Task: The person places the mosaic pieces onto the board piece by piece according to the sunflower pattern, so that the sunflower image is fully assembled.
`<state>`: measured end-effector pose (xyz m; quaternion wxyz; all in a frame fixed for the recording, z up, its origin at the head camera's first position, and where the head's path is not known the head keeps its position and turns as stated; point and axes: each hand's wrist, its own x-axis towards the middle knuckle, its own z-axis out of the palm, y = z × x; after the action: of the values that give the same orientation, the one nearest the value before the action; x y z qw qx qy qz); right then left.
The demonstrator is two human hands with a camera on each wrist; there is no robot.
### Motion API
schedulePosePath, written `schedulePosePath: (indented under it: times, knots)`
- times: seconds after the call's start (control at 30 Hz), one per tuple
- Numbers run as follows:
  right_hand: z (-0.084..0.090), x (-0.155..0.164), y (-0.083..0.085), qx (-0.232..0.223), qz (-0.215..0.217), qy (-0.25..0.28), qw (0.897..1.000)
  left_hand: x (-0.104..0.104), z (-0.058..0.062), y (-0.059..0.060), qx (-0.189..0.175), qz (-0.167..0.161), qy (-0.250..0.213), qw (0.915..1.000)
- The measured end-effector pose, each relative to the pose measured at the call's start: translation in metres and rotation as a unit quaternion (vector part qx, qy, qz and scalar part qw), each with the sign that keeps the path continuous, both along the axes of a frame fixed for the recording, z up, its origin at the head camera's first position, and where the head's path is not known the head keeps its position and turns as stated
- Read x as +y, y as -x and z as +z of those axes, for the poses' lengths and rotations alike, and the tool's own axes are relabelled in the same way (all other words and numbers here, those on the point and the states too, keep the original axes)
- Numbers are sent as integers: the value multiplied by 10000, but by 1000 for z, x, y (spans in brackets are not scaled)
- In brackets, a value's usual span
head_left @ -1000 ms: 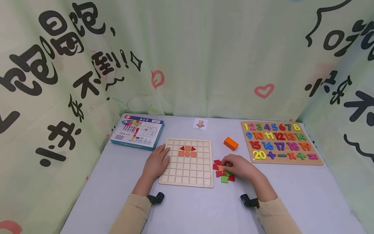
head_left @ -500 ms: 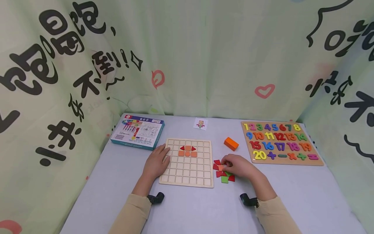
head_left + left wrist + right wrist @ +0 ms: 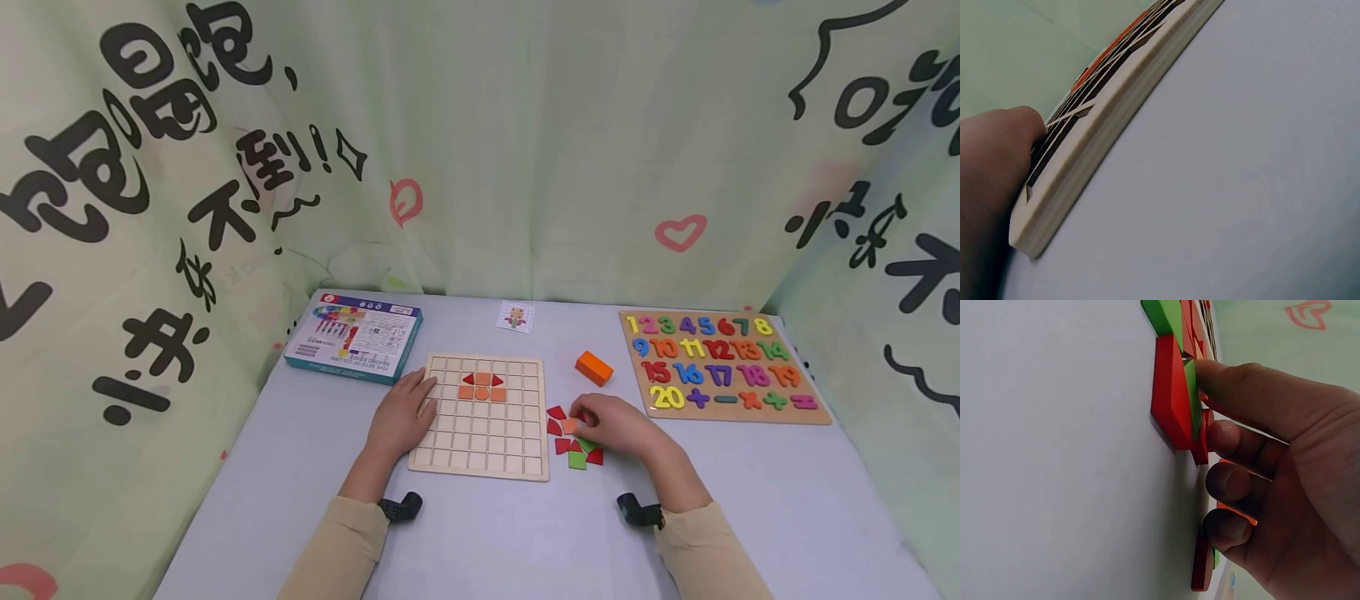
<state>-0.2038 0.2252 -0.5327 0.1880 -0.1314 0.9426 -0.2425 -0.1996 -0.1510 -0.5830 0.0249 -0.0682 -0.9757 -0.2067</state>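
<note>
A wooden grid board [image 3: 480, 433] lies in front of me with red and orange tiles [image 3: 482, 387] set in its upper rows. My left hand [image 3: 418, 402] rests flat on the board's left edge, fingers straight; in the left wrist view a finger [image 3: 994, 156] lies on the board's rim [image 3: 1104, 131]. To the right of the board, my right hand [image 3: 583, 423] sits on a small pile of red and green tiles [image 3: 576, 451] and pinches an orange tile [image 3: 570, 426]. The right wrist view shows the curled fingers [image 3: 1229, 478] over a red tile [image 3: 1169, 394] and a green tile [image 3: 1161, 314].
An orange block [image 3: 594, 367] lies behind the right hand. A number puzzle board [image 3: 720, 364] fills the right back of the table. A blue box [image 3: 352, 337] is at the back left, a small picture card [image 3: 514, 317] at the back middle. Curtains close in three sides.
My right hand has drawn the orange tile slightly up and away from the pile, showing more of the red tiles. The left hand has not moved.
</note>
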Motion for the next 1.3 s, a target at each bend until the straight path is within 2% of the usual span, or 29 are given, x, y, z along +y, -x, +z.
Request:
schedulePosePath:
  times: [0.5,0.6,0.77,0.93,1.07,1.3]
  knots:
    - [2,-1,1,13,-35,121,9999,0,1,0,97,-20,-10,10000]
    - [4,1,3,61,-171,142,9997,0,1,-1,75,-35,-7,10000]
    - [8,9,5,125,-376,114,9991,0,0,0,58,-35,-20,10000]
    - [11,22,4,206,-315,119,9992,0,-1,1,40,-5,-7,10000]
    - [9,31,1,62,-128,54,9999,0,-2,2,9,-19,2,10000]
    - [5,32,-4,-210,-155,38,9997,0,-2,1,-9,-22,-48,10000]
